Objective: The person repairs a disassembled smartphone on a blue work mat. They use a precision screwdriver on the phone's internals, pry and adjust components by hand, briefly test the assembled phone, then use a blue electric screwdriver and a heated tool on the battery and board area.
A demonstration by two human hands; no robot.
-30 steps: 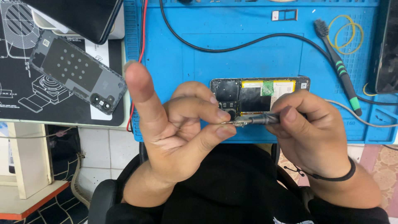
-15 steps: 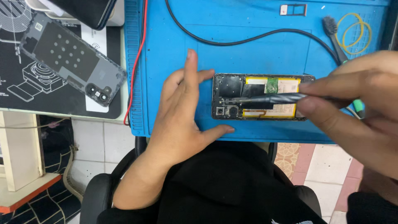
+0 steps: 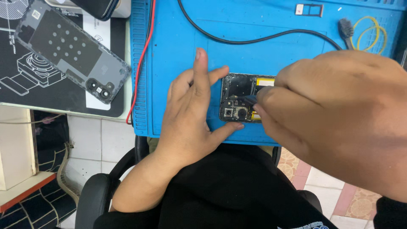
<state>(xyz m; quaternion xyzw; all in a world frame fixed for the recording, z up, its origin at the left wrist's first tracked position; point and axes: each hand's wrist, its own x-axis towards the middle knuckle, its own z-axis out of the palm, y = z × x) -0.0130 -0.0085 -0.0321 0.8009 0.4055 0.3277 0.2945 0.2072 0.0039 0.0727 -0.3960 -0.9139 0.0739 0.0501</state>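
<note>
Blue mat on bench; tiled floor below.

The opened phone lies on the mat, its back cover well left.

Small white square label on grey back cover, upper left, white sticker on opened phone

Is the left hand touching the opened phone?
Touching. The head view shows the left hand bracing the opened phone, its thumb on the lower edge and a fingertip at the top corner.
</note>
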